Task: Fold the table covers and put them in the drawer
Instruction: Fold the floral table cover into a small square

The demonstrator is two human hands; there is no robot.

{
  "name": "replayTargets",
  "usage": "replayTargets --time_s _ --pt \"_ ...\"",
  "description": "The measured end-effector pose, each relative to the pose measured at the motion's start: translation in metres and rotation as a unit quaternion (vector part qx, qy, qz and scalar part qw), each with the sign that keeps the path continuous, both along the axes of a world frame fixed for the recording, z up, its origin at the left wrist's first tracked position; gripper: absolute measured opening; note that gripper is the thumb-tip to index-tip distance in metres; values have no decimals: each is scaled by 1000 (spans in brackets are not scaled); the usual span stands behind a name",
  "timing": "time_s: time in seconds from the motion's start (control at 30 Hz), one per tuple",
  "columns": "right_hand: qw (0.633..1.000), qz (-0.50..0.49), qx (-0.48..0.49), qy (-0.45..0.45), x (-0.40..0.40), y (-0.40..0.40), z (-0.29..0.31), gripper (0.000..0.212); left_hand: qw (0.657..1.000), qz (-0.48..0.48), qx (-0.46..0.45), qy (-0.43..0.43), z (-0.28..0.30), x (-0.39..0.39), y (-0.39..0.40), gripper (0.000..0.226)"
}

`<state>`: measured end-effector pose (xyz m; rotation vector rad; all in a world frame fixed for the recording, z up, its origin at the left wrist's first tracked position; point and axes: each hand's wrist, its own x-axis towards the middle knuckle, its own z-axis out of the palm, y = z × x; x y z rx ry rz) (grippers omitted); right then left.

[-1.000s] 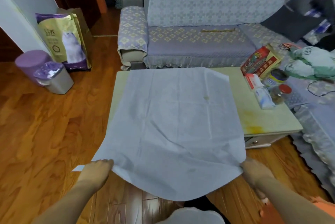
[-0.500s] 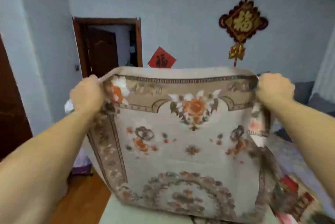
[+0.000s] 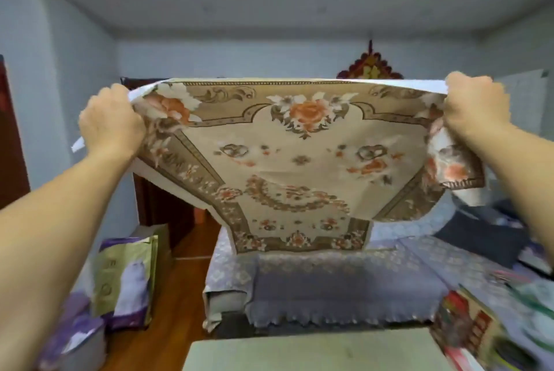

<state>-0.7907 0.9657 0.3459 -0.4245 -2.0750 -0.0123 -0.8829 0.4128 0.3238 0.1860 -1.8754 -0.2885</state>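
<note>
Gripping the top edge of the floral table cover (image 3: 299, 166), both hands were raised at about head height and spread wide apart. The left hand (image 3: 112, 123) had its fingers curled round the cover's left corner, and the right hand (image 3: 476, 105) was clenched on the right corner, with bunched cloth hanging below it. The cover was stretched between them in the air, its printed side facing the camera: a beige field with orange roses and a brown patterned border. Its white backing showed along the top edge and at the left side. The lower edge billowed away from the person, above the sofa (image 3: 338, 280), which wore a lilac patterned covering with a scalloped fringe. Below, the near edge of the pale coffee table (image 3: 299, 352) was bare; a red and gold box (image 3: 467, 331) stood blurred at its right end. A cat food bag (image 3: 126, 277) stood on the wooden floor (image 3: 171, 316) at left, and a red knot ornament (image 3: 370, 66) hung on the far wall behind the cover.
</note>
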Motion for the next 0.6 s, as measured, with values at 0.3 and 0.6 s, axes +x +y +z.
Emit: replayTargets --time_s 0.3,0.6 --pt "964 36 180 -194 121 -16 -252 26 944 -75 -253 -199 -258 127 -69 26" --pt "928 97 211 -291 214 10 -454 39 878 -137 -265 -375 -432 223 -69 36"
